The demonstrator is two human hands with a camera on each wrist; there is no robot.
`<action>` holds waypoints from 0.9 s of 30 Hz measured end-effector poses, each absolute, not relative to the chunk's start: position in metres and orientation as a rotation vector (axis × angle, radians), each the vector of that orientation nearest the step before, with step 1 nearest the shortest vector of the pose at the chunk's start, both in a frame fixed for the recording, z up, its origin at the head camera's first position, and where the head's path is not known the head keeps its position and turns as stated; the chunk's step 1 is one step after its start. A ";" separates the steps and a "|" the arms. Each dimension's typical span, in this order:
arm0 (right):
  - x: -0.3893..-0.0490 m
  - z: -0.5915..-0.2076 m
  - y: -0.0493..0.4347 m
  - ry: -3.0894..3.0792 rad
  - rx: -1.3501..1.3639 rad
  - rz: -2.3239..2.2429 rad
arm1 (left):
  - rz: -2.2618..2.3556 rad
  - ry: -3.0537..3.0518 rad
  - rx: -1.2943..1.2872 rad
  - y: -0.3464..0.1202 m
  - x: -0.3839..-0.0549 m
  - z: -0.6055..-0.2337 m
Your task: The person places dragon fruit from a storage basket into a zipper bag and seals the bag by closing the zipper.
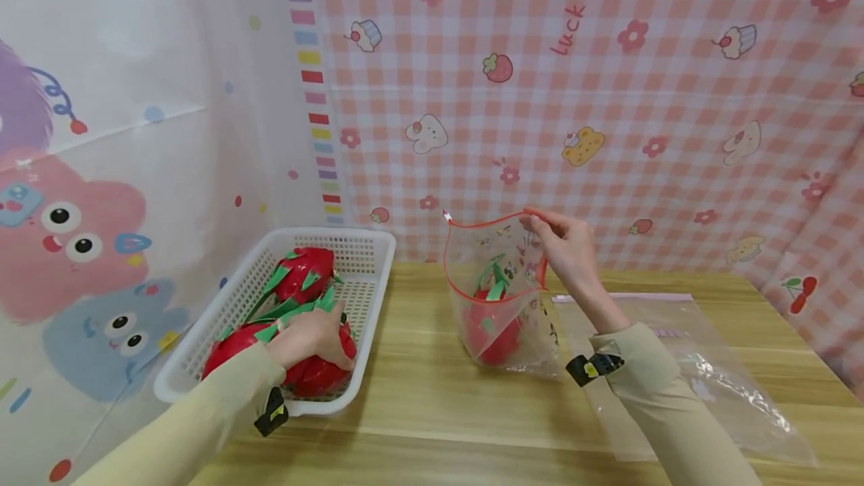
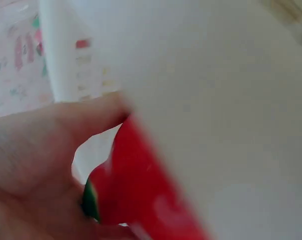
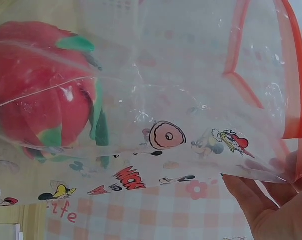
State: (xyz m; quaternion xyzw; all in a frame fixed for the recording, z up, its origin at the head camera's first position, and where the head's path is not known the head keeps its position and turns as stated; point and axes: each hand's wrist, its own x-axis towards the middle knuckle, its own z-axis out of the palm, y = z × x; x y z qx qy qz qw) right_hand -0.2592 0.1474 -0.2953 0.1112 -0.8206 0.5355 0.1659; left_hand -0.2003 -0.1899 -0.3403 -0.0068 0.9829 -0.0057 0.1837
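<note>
In the white basket, my left hand grips a red dragon fruit with green leaf tips. Thumb and fingers curl round this dragon fruit in the left wrist view, where a blurred white surface hides much of it. My right hand pinches the orange-edged mouth of a clear zip bag, which stands upright and open on the table. Inside the bag rests another dragon fruit, leaves upward. Cartoon prints on the bag show in the right wrist view, with my right fingers at its edge.
The white mesh basket also holds more dragon fruit, one behind my left hand. A flat clear bag with a pink zip lies right of the standing bag, partly beneath my right forearm. A checked cloth hangs behind the wooden table.
</note>
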 end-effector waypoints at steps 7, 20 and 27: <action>-0.259 -0.295 0.146 -2.350 0.315 1.559 | 0.037 2.940 0.031 -0.189 -0.198 -0.357; -0.259 -0.294 0.146 -2.375 0.304 1.526 | 0.166 3.059 0.089 -0.194 -0.193 -0.355; -0.259 -0.294 0.148 -2.351 0.336 1.518 | 0.272 3.167 0.157 -0.194 -0.192 -0.339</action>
